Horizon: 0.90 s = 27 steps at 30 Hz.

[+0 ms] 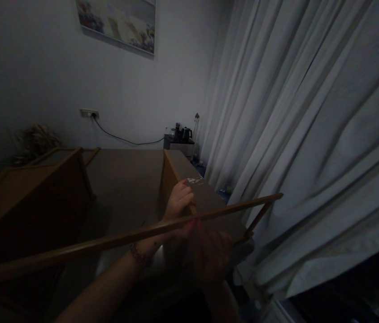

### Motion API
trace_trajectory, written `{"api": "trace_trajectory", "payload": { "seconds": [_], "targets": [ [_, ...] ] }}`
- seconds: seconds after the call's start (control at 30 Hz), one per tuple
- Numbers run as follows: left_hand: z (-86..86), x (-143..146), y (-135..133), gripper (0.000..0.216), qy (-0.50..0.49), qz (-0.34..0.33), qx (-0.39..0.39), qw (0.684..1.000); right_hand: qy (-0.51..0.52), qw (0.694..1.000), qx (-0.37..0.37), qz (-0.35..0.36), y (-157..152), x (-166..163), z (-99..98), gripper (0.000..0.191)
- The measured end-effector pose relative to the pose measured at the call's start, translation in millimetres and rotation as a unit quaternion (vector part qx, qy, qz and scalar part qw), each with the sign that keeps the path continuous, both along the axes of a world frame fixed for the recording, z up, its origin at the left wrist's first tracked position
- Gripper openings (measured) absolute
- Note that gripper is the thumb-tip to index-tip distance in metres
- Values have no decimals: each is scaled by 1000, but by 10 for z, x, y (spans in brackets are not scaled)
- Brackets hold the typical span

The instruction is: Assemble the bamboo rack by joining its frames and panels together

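Note:
A long wooden rail (115, 241) slants across the foreground, part of a wooden furniture frame. A brown wooden panel (168, 177) stands upright beyond it and meets it near the middle. My left hand (180, 199), with a beaded bracelet on the wrist, reaches past the rail and is closed on the panel's near top edge. Just under the rail, close to that joint, my right hand (212, 253) has its fingertips pinched together. Dim light and blur hide whatever they may hold.
Small white pieces (195, 181) lie on the grey-brown tabletop (125, 175). At left stands a wooden cabinet section (41, 193). White curtains (276, 112) hang close on the right. A black kettle (186, 133) sits at the back, with a cable (125, 141) along the wall.

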<state>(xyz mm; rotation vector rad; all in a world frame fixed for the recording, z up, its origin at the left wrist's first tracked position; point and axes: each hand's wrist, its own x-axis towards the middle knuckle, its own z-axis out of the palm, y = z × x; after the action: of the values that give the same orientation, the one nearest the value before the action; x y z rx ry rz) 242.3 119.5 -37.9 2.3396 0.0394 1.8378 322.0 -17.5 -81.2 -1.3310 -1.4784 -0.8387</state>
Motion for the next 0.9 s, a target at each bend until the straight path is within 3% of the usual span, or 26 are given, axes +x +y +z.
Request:
{"api": "trace_trajectory", "payload": {
  "seconds": [0.27, 0.47, 0.67, 0.9],
  "targets": [
    [24, 58, 186, 43, 27, 28, 83, 996, 5, 1000, -7, -9, -19, -22, 25, 32],
    [53, 119, 183, 50, 74, 2, 125, 989, 15, 1000, -11, 19, -6, -1, 1, 32],
    [54, 121, 169, 58, 71, -17, 141, 987, 12, 999, -17, 31, -25, 1, 5, 31],
    [109, 72, 69, 60, 16, 22, 129, 991, 2, 1000, -15, 19, -19, 25, 28, 34]
  ]
}}
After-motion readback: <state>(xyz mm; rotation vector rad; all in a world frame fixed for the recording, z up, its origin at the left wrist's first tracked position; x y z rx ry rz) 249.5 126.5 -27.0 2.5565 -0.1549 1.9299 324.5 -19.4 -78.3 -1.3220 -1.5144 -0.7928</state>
